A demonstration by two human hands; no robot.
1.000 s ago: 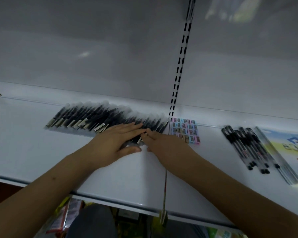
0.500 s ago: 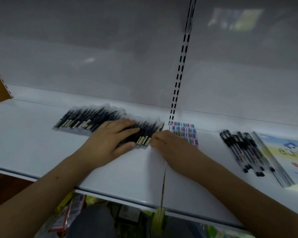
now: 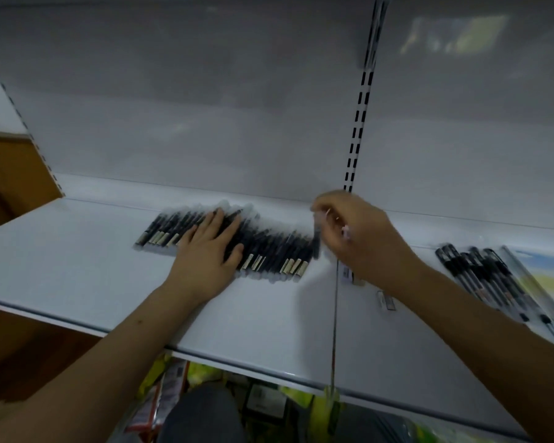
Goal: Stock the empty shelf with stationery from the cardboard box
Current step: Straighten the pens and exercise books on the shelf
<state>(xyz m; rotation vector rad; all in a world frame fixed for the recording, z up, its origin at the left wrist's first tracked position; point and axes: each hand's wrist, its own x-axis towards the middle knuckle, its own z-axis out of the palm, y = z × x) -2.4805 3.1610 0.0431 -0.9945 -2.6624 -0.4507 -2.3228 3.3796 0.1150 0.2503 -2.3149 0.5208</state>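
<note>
White shelf boards fill the head view. Along the back edge lies a row of wrapped pens; the left hand presses flat on them, likely to stop sliding. At the row's right end, the right hand pinches one blurred pen, apparently to square it.

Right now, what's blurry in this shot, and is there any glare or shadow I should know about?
Head view: the right hand is smeared by motion blur, so what it pinches is unclear; the left hand on the row of pens is sharper. A pale reflection glares on the back panel, a soft shadow falls beneath the right hand, and the shelf edge bows from wide-angle distortion.
</note>
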